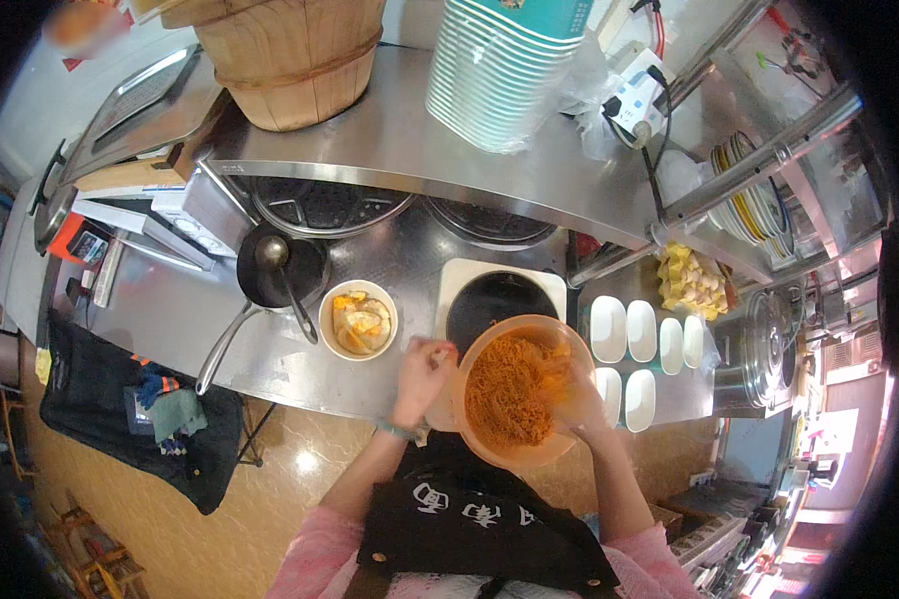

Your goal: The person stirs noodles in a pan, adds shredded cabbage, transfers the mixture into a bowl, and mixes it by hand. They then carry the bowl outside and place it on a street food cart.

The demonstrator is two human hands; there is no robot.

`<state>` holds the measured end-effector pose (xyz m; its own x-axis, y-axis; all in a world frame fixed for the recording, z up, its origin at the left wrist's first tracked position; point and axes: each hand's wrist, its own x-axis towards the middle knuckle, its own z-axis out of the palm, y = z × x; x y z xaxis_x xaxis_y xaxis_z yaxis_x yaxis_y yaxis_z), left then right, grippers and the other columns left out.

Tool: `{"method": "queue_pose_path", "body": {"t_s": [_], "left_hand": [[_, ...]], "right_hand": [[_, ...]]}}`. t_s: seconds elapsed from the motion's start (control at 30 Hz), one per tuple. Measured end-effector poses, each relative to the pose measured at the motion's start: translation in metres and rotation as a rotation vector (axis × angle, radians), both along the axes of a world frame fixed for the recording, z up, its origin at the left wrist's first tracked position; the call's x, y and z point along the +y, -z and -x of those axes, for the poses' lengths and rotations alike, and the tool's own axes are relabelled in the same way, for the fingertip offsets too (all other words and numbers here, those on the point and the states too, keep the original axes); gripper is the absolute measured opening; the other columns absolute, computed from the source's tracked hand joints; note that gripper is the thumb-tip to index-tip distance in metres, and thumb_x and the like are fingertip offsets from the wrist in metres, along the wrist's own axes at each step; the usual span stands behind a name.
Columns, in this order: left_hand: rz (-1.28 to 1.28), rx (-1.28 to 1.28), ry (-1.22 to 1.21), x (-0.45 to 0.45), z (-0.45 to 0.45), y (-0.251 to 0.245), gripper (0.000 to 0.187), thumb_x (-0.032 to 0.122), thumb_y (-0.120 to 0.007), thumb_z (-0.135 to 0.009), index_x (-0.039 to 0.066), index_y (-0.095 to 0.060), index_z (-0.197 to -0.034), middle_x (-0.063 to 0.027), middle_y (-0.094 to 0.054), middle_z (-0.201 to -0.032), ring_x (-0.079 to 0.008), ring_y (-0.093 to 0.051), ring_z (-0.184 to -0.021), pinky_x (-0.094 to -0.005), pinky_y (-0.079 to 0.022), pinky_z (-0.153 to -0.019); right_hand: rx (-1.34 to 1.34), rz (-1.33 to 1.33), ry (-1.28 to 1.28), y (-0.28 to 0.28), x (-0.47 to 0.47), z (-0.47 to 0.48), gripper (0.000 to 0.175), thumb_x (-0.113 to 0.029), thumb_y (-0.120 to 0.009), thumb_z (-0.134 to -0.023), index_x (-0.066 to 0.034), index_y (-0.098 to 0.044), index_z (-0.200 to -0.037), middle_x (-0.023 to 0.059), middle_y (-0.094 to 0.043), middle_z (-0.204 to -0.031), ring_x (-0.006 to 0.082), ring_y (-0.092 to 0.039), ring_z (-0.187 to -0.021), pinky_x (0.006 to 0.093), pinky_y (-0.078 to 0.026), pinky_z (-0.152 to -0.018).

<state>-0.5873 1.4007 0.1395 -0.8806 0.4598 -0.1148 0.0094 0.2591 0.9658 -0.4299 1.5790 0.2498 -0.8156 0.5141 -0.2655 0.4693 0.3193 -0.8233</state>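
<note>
A large translucent plastic bowl (470, 419) of orange-coloured noodles (511, 389) is in front of me, overlapping the near side of a black pan (494, 299) on a white square base. My right hand (578, 404) is at the bowl's right side, its fingers blurred over the noodles; what they grip cannot be made out. Just left of the bowl is my left hand (425, 374), fingers curled and slightly blurred; whether it touches the rim is unclear. Further left stands a white paper bowl (359, 320) with fried egg in it.
Left of the paper bowl sits a dark saucepan (258, 277) with a steel ladle (273, 254) in it. Several white rectangular containers (608, 329) and an egg tray (693, 281) are at right. A steel shelf (389, 142) holds a wooden bucket (292, 67) and stacked tubs (502, 75).
</note>
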Motion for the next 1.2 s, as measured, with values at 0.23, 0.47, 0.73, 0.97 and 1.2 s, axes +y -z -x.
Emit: {"method": "queue_pose_path", "body": {"t_s": [0.23, 0.47, 0.73, 0.97, 1.2], "left_hand": [[0.207, 0.559, 0.582, 0.088, 0.064, 0.012, 0.016, 0.019, -0.062, -0.067, 0.008, -0.061, -0.080, -0.0086, -0.050, -0.079, -0.0243, -0.054, -0.070, -0.0331, -0.045, -0.061], [0.242, 0.596, 0.701, 0.116, 0.078, -0.011, 0.009, 0.015, -0.060, -0.064, 0.008, -0.054, -0.061, -0.0081, -0.052, -0.071, -0.0259, -0.055, -0.066, -0.0375, -0.044, -0.057], [-0.001, 0.668, 0.825, 0.078, 0.021, -0.089, 0.011, 0.010, -0.062, -0.066, 0.009, -0.062, -0.077, -0.0050, -0.051, -0.075, -0.0219, -0.055, -0.067, -0.0314, -0.045, -0.057], [-0.121, 0.559, 0.767, 0.055, -0.064, -0.118, 0.015, 0.019, -0.062, -0.072, 0.007, -0.058, -0.080, -0.0060, -0.051, -0.076, -0.0233, -0.054, -0.064, -0.0321, -0.044, -0.054], [-0.070, 0.693, 0.741, 0.059, -0.092, -0.110, 0.011, 0.012, -0.059, -0.072, 0.006, -0.055, -0.080, -0.0075, -0.053, -0.073, -0.0246, -0.055, -0.064, -0.0334, -0.044, -0.054]], "right_hand": [[0.217, 0.362, 0.418, -0.006, -0.009, -0.003, 0.046, -0.007, -0.058, -0.076, -0.0048, -0.036, -0.116, 0.0103, -0.050, -0.102, 0.0179, -0.051, -0.089, 0.0271, -0.046, -0.074], [0.475, 0.628, 0.591, -0.019, 0.001, -0.026, 0.047, -0.022, -0.056, -0.079, -0.0036, -0.034, -0.117, 0.0136, -0.050, -0.105, 0.0239, -0.052, -0.093, 0.0344, -0.045, -0.080], [0.772, 1.123, 0.734, -0.015, -0.004, -0.030, 0.061, -0.055, -0.036, -0.082, -0.0163, -0.027, -0.128, 0.0188, -0.032, -0.127, 0.0360, -0.039, -0.112, 0.0499, -0.035, -0.091], [1.002, 1.092, 0.809, 0.015, -0.024, -0.011, 0.058, -0.054, -0.031, -0.085, -0.0226, -0.019, -0.132, 0.0115, -0.031, -0.126, 0.0324, -0.034, -0.113, 0.0499, -0.033, -0.092], [1.007, 0.885, 0.834, 0.029, -0.039, -0.010, 0.056, -0.050, -0.032, -0.086, -0.0202, -0.021, -0.133, 0.0108, -0.031, -0.130, 0.0319, -0.035, -0.114, 0.0480, -0.035, -0.090]]}}
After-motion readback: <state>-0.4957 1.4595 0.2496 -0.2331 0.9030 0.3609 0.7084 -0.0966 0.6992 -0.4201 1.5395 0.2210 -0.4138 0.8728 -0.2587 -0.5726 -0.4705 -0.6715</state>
